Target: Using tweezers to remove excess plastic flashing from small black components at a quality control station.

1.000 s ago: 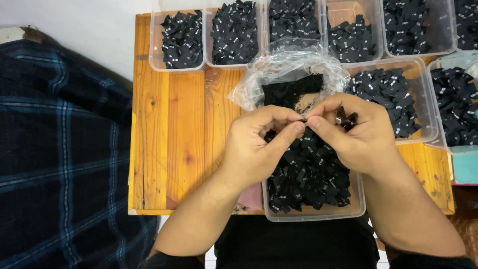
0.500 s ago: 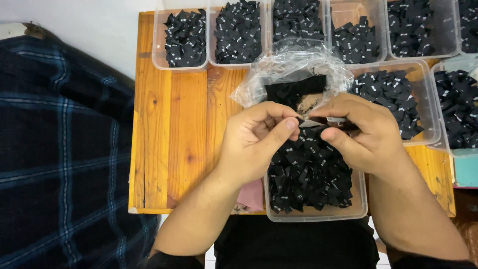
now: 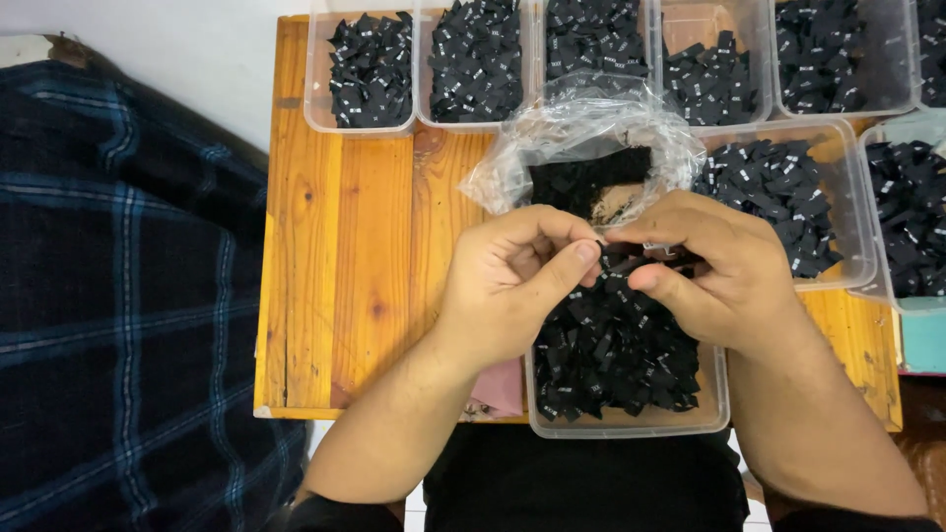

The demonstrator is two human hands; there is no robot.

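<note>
A small black fabric label [image 3: 609, 258] is pinched between the two hands, right where their fingertips meet above the near clear tub [image 3: 631, 419]. The left hand [image 3: 512, 286] closes thumb and forefinger on the label's left end; the right hand [image 3: 714, 271] grips the other end, with more black labels apparently bunched under its fingers. The label's long axis runs roughly left to right, from one hand to the other, so neither is clearly nearer. Directly below lies the tub's loose heap of black labels [image 3: 611, 360]. Just beyond the hands, an open clear plastic bag [image 3: 581, 138] holds more of them. Further clear tubs [image 3: 370, 74] of similar labels line the far edge and right side of the wooden desk [image 3: 335, 256]. A dark plaid cloth [image 3: 118, 296] lies left of the desk.
</note>
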